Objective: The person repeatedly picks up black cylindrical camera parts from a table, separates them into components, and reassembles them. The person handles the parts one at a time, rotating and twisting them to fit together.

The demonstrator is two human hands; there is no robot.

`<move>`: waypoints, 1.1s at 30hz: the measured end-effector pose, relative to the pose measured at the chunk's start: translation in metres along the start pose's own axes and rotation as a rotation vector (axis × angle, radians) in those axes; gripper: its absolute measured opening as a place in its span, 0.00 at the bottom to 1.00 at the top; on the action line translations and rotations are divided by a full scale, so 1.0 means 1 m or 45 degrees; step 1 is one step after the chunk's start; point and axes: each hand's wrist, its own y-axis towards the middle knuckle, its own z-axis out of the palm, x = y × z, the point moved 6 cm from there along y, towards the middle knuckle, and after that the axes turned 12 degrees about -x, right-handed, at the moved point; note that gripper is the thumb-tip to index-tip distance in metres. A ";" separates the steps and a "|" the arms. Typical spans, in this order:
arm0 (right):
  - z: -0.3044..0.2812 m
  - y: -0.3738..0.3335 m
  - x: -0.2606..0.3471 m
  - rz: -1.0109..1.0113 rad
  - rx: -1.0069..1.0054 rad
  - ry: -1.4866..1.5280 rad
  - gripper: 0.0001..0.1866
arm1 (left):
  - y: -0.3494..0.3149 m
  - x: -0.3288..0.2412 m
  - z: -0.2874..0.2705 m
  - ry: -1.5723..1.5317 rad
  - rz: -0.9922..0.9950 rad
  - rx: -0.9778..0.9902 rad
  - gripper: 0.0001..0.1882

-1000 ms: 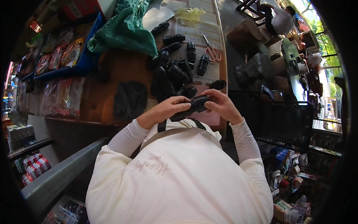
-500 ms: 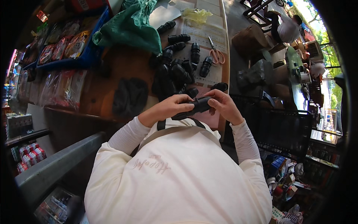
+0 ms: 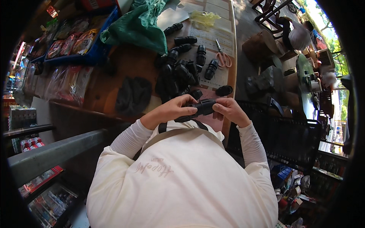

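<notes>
Close to my chest, over the table's near edge, I hold a black plastic pipe coupling (image 3: 204, 107) with ribbed ends. My left hand (image 3: 178, 108) is wrapped round its left part, thumb on top. The fingers of my right hand (image 3: 229, 109) pinch its right end. Just beyond my hands lies a pile of similar black couplings (image 3: 184, 73), several of them loose around it. One coupling (image 3: 224, 90) rests alone near the table's right edge, beyond my right hand. Scissors (image 3: 223, 57) with pink handles lie farther back.
A green plastic bag (image 3: 138, 30) and a dark grey cloth (image 3: 133, 95) lie on the wooden table (image 3: 104, 89) to the left. Behind them stands a blue crate (image 3: 100, 57) of packets. Yellow netting (image 3: 204, 18) is at the back. A black chair (image 3: 279, 131) stands at right.
My right hand has shifted its grip slightly along the coupling's right end, with the fingers now lower. The left hand keeps its hold. The whole view has turned a little.
</notes>
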 end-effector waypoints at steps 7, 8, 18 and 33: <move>0.004 -0.007 0.023 -0.384 -0.347 -0.103 0.14 | -0.004 0.003 0.001 0.067 0.027 -0.026 0.27; 0.004 -0.008 0.022 -0.349 -0.325 -0.141 0.15 | -0.004 0.004 0.002 0.075 0.030 -0.019 0.27; -0.004 -0.014 0.002 -0.236 -0.094 -0.246 0.12 | -0.005 0.003 0.007 0.075 0.025 0.019 0.27; 0.002 -0.031 0.009 -0.503 -0.447 -0.149 0.11 | -0.007 0.008 0.011 0.139 -0.051 0.027 0.26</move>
